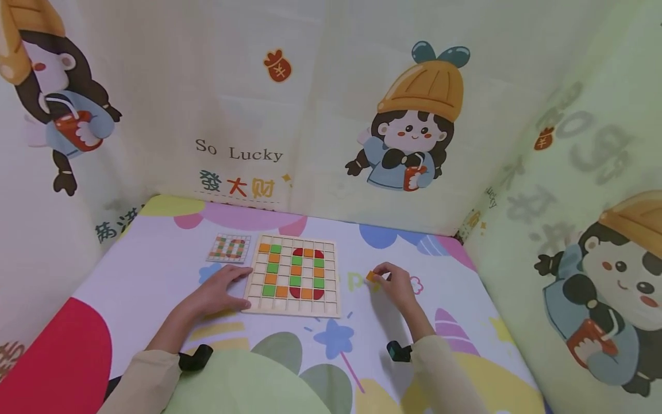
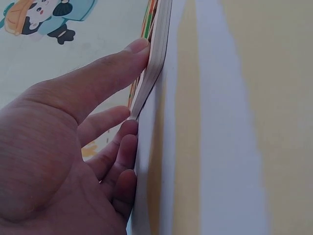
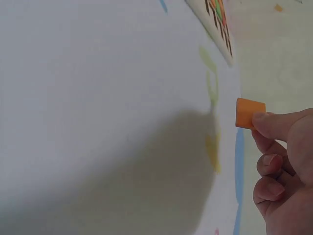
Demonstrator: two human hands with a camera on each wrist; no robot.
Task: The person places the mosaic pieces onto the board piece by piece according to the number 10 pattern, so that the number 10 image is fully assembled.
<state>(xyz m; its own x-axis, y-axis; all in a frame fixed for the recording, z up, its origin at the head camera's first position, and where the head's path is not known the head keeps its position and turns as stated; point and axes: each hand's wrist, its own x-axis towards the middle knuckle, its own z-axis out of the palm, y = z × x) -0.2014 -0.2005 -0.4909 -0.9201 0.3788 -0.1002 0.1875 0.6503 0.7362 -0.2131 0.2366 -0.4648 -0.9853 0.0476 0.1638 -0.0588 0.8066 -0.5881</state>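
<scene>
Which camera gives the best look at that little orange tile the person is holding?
The right wrist view: the orange tile shows large and square, pinched in the right hand. The head view shows it only as a tiny orange speck at that hand's fingers. The left wrist view does not show it.

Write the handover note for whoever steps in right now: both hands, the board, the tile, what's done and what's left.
Left hand: flat on the table, fingers against the left edge of the wooden grid board, steadying it.
Right hand: pinches one orange square tile in its grip, just right of the board, above the table.
Pattern card lies left of the board's far corner.
Done: coloured tiles on the board form a "10" like the card's.
Left: the held tile is not on the board; which cell it suits cannot be told.
</scene>
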